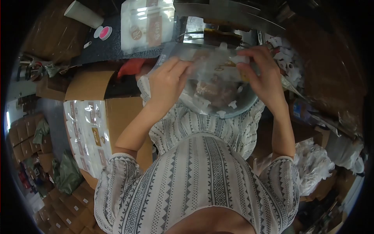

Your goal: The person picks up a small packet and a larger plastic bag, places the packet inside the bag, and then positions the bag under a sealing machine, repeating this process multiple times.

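A clear plastic bag with printed marks is stretched between my hands, above a round basin on my lap. My left hand is closed, its fingertips pinching the bag's left side. At the right side, the thumb and index finger of my right hand close around a small white plastic piece against the bag. Several T-shaped white plastic pieces lie in the basin among printed clear film. The bag partly hides the basin's contents.
An open carton with packed white printed packages stands at left. Ahead is a dark work surface with a large white printed pack, a white roll and a pink round container. Machinery sits beyond the basin.
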A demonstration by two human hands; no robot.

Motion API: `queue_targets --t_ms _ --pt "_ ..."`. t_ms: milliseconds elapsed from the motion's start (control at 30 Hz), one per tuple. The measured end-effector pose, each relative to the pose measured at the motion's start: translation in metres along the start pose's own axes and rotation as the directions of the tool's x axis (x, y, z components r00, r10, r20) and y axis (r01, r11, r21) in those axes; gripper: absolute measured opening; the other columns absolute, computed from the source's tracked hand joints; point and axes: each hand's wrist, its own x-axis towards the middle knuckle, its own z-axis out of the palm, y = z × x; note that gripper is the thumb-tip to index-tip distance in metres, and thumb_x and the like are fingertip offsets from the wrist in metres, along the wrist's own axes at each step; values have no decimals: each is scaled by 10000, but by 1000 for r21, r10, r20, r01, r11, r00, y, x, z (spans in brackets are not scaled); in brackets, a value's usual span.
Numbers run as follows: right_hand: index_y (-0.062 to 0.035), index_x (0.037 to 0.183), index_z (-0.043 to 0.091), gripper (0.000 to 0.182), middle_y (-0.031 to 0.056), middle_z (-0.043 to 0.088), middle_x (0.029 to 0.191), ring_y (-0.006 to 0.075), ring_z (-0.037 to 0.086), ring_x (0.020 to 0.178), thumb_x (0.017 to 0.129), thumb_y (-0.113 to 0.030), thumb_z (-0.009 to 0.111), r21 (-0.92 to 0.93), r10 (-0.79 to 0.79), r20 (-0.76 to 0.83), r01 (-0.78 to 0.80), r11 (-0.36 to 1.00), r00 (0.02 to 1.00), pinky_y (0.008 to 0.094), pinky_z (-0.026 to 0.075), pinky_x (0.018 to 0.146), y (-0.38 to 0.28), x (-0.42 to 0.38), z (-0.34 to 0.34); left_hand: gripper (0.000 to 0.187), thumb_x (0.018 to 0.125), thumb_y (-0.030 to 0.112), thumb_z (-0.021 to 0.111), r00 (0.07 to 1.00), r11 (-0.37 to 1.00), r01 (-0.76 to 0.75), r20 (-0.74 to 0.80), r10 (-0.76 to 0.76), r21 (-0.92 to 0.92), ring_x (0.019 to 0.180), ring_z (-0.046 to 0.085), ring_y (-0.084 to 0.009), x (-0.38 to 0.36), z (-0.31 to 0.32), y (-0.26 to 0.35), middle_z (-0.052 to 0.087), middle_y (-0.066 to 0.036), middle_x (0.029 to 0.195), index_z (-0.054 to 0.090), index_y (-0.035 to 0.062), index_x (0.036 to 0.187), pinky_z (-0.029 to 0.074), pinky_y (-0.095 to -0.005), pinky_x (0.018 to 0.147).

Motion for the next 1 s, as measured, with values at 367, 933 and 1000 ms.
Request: queue_targets --t_ms 367,933,1000 --pt "-62 1048 641 265 128 637 942 264 643 854 812 -166 704 17 19 -82 -18 1000 996 329 494 742 39 13 10 233 889 206 635 706 454 705 601 -374 -545 645 598 -116 31 63 -12 639 -54 779 655 -26 894 480 -266 590" --pt "-39 977 619 188 207 653 947 389 632 885 830 -154 590 -632 366 -104 -346 694 925 447 510 739 103 11 -52 307 835 227 665 994 808 -14 -79 75 589 1071 553 -315 -9 32 -104 609 -138 1110 622 33 1069 455 -387 847" --pt "-33 971 620 190 201 660 926 366 650 852 828 -158 615 -650 400 -154 -398 648 903 426 515 727 84 7 -54 217 813 158 659 983 930 175 -12 -181 323 952 597 -296 -19 12 -109 625 -108 1007 638 71 1011 478 -376 753"
